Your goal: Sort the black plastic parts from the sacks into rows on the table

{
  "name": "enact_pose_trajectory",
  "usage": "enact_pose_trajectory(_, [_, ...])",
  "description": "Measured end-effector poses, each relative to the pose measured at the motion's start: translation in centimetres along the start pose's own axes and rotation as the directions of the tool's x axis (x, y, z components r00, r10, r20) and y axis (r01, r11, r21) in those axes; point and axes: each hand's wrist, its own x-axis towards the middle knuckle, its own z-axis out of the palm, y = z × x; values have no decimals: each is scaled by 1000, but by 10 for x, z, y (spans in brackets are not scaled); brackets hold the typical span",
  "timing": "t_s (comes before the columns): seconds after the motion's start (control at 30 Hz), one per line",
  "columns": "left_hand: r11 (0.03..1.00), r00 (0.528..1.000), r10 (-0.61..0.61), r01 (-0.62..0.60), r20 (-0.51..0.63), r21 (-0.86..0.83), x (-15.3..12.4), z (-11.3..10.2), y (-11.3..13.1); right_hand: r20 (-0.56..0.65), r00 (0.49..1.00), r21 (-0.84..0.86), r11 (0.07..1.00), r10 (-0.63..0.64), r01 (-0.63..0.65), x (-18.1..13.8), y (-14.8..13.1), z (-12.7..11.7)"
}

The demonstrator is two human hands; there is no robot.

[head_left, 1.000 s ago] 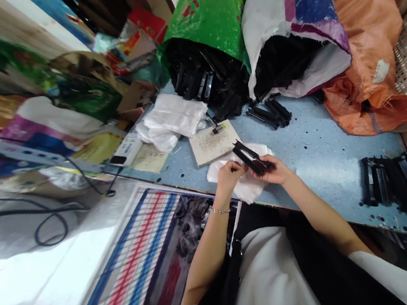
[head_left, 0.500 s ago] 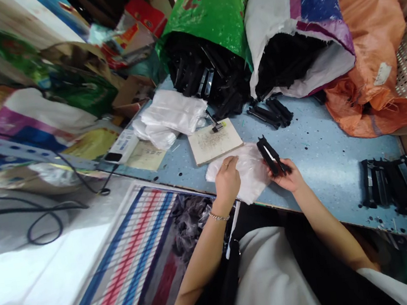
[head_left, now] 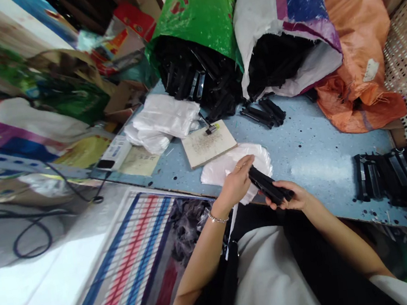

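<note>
The blue table (head_left: 313,133) bears sacks (head_left: 193,14) beyond right fingers (head_left: 283,185) gripping a black part (head_left: 265,182), hold unclear for left fingers (head_left: 245,161)

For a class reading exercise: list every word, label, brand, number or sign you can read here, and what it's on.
Nothing is readable.
White box: print too blurred.
Yellowish paper: marks too faint.
White label on the orange sack: too small.

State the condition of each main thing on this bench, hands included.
Black piece: held in the right hand
Left hand: at the piece's end, contact unclear
Green sack: open, black pieces spilling out
White sack: open, dark contents
Orange sack: crumpled
Pale board: flat on the bench
White plastic bags: piled
</note>
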Motion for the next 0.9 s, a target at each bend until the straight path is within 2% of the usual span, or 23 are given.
enact_pose_trajectory(0.07, [995,990,103,-104,95,5,-9,6,12,-135,984,-64,992,-118,110,13,-1,6])
enact_pose_trajectory(0.13, [986,978,168,-168,120,-12,-19,13,18,-280,912,-156,952,-299,264,18,-2,13])
enact_pose_trajectory(0.2, [986,984,166,-164,60,-37,-26,17,16,-332,847,-187,909,-416,373,15,-1,18])
enact_pose_trajectory(0.23, [988,989,151,-150,8,-43,-29,18,14,-315,844,-158,901,-434,404,11,0,20])
enact_pose_trajectory(0.33, [994,986,112,-112,-128,1,-32,19,9,-158,925,42,934,-345,356,1,2,19])
enact_pose_trajectory(0.43, [988,984,151,-146,-90,53,-31,21,15,-67,961,212,937,-269,277,1,5,15])
enact_pose_trajectory(0.53, [981,981,190,-188,-38,40,-28,21,20,-91,947,245,915,-309,322,3,9,12])
enact_pose_trajectory(0.7, [996,974,58,-42,-221,76,-19,17,1,-188,911,194,895,-368,401,-4,14,16])
enact_pose_trajectory(0.8, [998,969,41,-25,-245,65,-17,22,-6,-162,896,185,880,-412,438,-5,10,20])
enact_pose_trajectory(0.9, [999,967,20,-9,-255,43,-17,28,3,-133,914,158,902,-384,402,0,6,25])
